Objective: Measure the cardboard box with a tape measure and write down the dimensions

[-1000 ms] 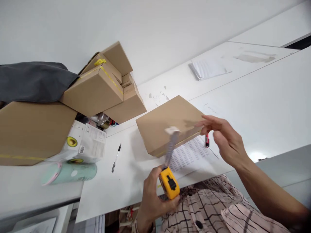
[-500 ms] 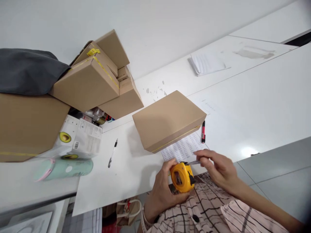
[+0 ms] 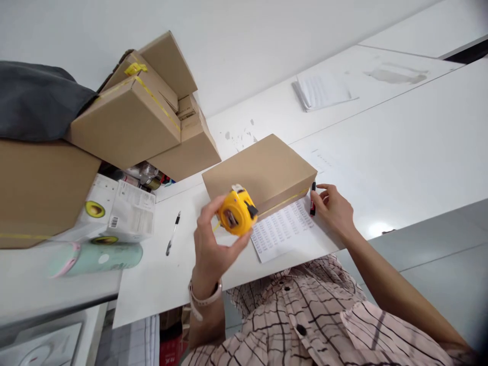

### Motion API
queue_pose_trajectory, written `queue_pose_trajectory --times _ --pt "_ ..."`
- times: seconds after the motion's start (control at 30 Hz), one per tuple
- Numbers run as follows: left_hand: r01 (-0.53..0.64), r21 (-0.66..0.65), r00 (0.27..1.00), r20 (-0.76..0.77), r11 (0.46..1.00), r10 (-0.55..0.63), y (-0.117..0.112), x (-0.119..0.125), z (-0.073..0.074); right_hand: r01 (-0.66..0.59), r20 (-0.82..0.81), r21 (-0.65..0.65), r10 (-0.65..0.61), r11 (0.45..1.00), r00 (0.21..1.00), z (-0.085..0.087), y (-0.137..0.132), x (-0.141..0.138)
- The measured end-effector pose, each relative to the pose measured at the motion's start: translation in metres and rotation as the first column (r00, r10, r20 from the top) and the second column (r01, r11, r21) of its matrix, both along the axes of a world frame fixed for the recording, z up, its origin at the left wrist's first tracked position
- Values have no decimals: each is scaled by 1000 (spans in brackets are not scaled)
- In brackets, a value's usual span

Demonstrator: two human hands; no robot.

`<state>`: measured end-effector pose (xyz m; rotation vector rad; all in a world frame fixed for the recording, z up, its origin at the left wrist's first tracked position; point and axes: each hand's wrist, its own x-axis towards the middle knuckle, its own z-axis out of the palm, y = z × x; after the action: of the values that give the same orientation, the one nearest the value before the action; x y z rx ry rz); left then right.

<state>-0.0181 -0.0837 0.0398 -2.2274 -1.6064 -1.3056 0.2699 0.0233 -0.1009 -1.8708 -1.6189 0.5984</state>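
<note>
Raised tape measure, low marker

My left grip pinched the tape measure in front of the carton; a slack hold could have dropped it onto the surface. Right grip at the marker, closure unclear; a nudge might have rolled it. Measure looked rounded, yellow, black-buttoned, pale-tabbed.

Person is wearing a pale pink shirt, dark lines are crossing it in a grid, dark buttons are dotting the front; left wrist is sporting a band (slim, pale).
</note>
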Motion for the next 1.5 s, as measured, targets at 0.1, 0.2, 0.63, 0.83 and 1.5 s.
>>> queue_pose_trajectory --times 0.1,0.2,0.63,0.83,1.5 --pt "-105 -28 993 -65 994 103 22 -9 -3 -63 182 -21 66 998 981 -9 6 -4" --pt "-124 -104 990 -76 987 117 39 -14 -15 -136 299 49 116 989 947 -12 5 -6" --pt "-15 -191 1000 -21 981 11 77 -3 -35 -127 74 187 115 974 991 -27 -3 23" --pt "85 -178 996 -19 980 -90 112 2 -37 102 -175 100 -83 990 981 -22 -3 24" --pt "90 -151 987 -121 984 -109 159 39 -46 281 -543 183 -141 942 828 -33 28 76"
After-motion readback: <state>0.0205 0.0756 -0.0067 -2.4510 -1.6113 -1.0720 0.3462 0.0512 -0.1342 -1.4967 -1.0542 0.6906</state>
